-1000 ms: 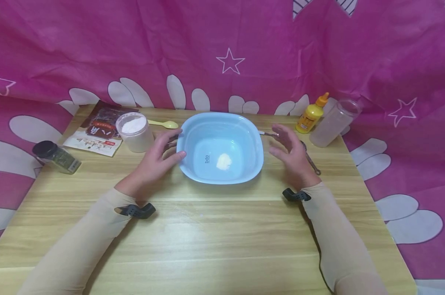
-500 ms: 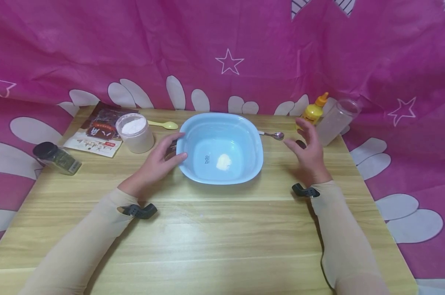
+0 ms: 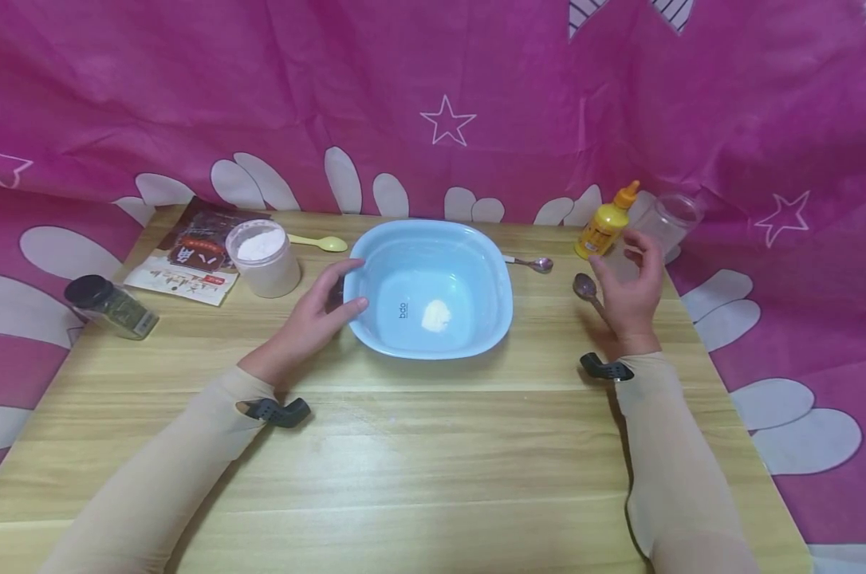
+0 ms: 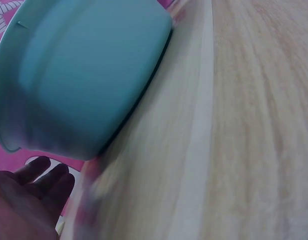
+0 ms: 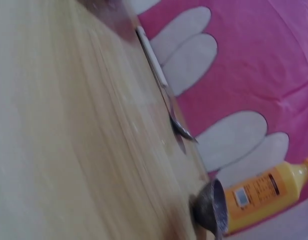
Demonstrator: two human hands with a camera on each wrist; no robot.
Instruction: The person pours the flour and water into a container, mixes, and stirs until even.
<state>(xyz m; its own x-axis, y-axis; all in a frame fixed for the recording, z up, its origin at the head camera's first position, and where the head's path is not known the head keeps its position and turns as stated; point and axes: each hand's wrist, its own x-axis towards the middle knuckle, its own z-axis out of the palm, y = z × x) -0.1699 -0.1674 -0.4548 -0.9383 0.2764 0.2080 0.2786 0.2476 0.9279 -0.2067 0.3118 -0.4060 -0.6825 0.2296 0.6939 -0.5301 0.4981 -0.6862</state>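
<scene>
A light blue basin (image 3: 433, 344) stands mid-table with a small heap of white powder (image 3: 436, 316) on its bottom. My left hand (image 3: 311, 315) touches its left rim with thumb and index fingertips; in the left wrist view the other fingers (image 4: 56, 187) stretch loosely beside the basin wall. My right hand (image 3: 634, 299) hovers at the right with thumb and fingers spread, in front of a clear plastic bottle (image 3: 673, 219) that it partly hides. Beneath that hand lies a dark metal spoon (image 3: 585, 287), its handle partly covered. A yellow squeeze bottle (image 3: 601, 229) stands just beyond the fingertips.
Right of the basin lies a white-handled metal spoon (image 3: 537, 264). To the left are an open jar of white powder (image 3: 268, 275), a yellow plastic spoon (image 3: 328, 244), a printed packet (image 3: 189, 255) and a black-lidded herb jar (image 3: 120, 311). A pink curtain (image 3: 433, 72) backs the table.
My right hand has moved right, away from the basin's side to the clear bottle, uncovering both metal spoons' bowls. My left hand has stayed at the basin's rim.
</scene>
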